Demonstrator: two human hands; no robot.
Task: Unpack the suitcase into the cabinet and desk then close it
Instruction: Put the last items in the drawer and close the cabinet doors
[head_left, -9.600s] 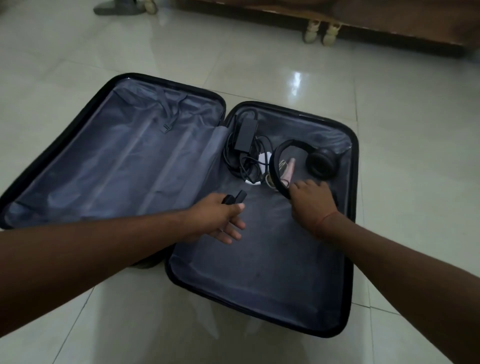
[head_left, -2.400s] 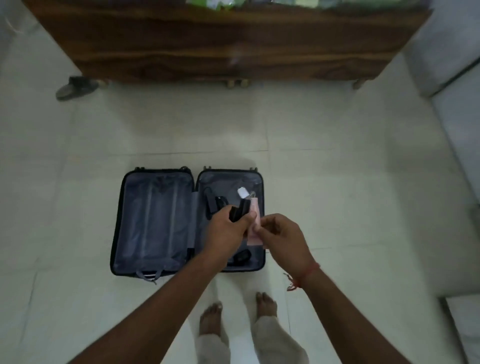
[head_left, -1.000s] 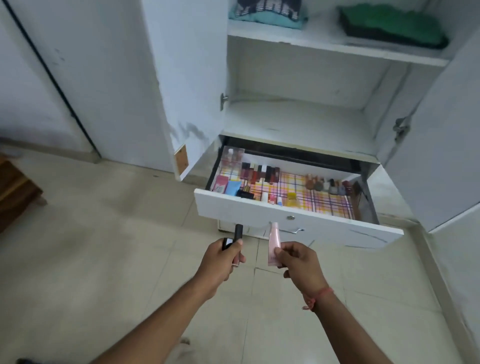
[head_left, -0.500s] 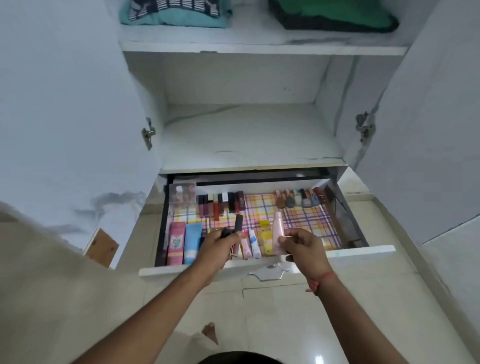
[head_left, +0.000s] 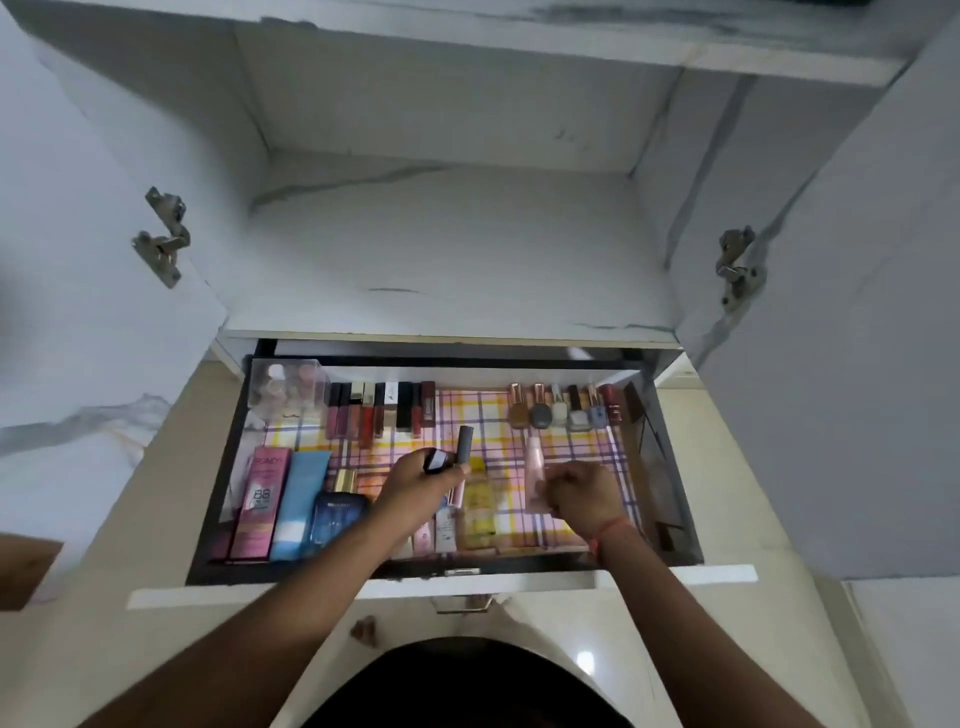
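Observation:
Both my hands are over the open white drawer (head_left: 675, 574) of the cabinet. My left hand (head_left: 421, 486) grips two small dark cosmetic tubes (head_left: 464, 444), one sticking up past my fingers. My right hand (head_left: 579, 493) pinches a pale pink tube (head_left: 534, 470) and holds it low over the plaid drawer liner (head_left: 576, 447), right of a yellow bottle (head_left: 479, 501). The suitcase is out of view.
The drawer holds a row of lipsticks (head_left: 379, 413), nail polish bottles (head_left: 558, 413), a pink BB tube (head_left: 262, 501), a blue tube (head_left: 301, 496) and a dark perfume bottle (head_left: 337, 512). Above it is a bare white shelf (head_left: 447, 249). Cabinet doors (head_left: 857, 338) stand open on both sides.
I have come closer to the drawer and both hands have moved forward into it. The pink tube has dropped toward the liner. Earlier, these items came out of the suitcase.

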